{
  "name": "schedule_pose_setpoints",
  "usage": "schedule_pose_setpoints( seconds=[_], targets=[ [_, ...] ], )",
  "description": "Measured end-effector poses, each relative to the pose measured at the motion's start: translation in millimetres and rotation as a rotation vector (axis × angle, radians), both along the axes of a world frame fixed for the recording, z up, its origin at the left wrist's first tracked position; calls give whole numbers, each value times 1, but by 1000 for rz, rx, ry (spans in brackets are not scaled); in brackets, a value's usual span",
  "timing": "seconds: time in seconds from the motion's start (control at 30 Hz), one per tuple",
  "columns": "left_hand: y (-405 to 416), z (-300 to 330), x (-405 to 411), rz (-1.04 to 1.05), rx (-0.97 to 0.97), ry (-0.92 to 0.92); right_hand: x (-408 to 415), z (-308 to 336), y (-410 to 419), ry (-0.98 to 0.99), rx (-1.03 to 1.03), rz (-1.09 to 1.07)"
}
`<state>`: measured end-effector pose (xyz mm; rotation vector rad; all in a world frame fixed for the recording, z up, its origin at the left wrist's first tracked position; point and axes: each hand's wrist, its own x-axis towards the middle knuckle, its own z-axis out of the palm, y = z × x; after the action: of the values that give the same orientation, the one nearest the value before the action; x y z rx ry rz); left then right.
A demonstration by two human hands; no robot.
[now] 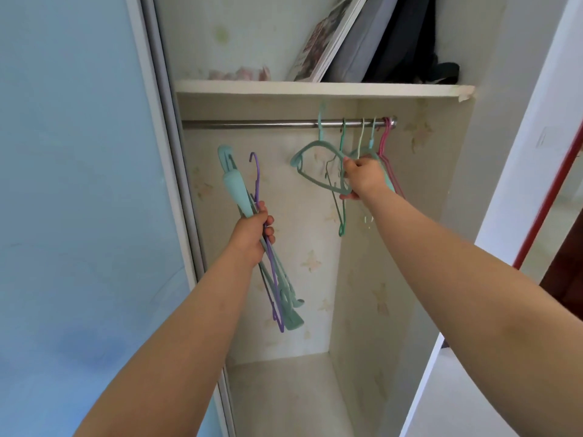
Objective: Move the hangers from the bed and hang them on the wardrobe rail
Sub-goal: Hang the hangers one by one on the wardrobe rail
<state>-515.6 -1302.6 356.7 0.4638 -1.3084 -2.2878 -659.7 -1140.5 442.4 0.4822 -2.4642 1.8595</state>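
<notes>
White wardrobe (410, 216) stands open. On its rail (252, 123), the right hand (362, 178) grips a teal hanger (310, 149), hooking it on. The left hand (252, 238) squeezes the spare hangers (274, 279); one goes next.

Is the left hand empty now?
No, the left hand grips a bundle of hangers, teal and purple.

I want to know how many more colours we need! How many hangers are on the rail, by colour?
Teal hanger: 1
Green hanger: 1
Pale mint hanger: 1
Light blue hanger: 1
Pink hanger: 1, maybe more bunched together
Total on the rail: 5
</notes>
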Motion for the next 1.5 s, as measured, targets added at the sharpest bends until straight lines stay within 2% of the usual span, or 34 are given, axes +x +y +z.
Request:
schedule_pose_setpoints(
  seconds=[0.2, 0.3, 0.47, 0.53, 0.6, 0.67, 0.7, 0.73, 0.77, 0.87, 0.9, 0.97, 1.07, 1.23, 1.37, 1.5],
  targets=[
    [-8, -1, 5, 15, 46, -10, -21, -7, -1, -202, -86, -40],
    [-7, -6, 5, 24, 41, -46, -26, -13, 5, -193, -136, -124],
    [3, -12, 1, -15, 97, -49, -31, -22, 25, -118, -109, -184],
    [7, -13, -1, -42, 140, -34, -28, -22, 29, -109, -21, -253],
    [10, -13, -3, -67, 185, -17, -18, -31, 29, 33, 147, -383],
    [13, -13, -5, -95, 224, 12, 6, -49, 28, 385, 196, -476],
    [15, -14, -6, -112, 235, 25, 22, -60, 25, 576, 193, -432],
    [17, -15, -7, -127, 242, 34, 38, -72, 20, 679, 205, -294],
    [20, -16, -9, -141, 250, 42, 54, -85, 16, 656, 249, -95],
    [25, -19, -13, -158, 254, 76, 95, -108, 10, 172, 472, 469],
    [25, -20, -15, -159, 242, 82, 101, -112, 10, 86, 567, 593],
    [25, -23, -16, -156, 216, 79, 105, -121, 12, 67, 715, 729],
    [26, -30, -18, -112, 180, 49, 107, -126, 15, 80, 709, 618],
    [16, -42, -18, 19, 126, -40, 111, -135, 24, -163, 489, 415],
    [18, -49, -20, 88, 29, -167, 113, -154, 29, -219, 492, 304],
    [23, -62, -24, 159, -15, -229, 118, -181, 32, -134, 506, 213]
  ],
)
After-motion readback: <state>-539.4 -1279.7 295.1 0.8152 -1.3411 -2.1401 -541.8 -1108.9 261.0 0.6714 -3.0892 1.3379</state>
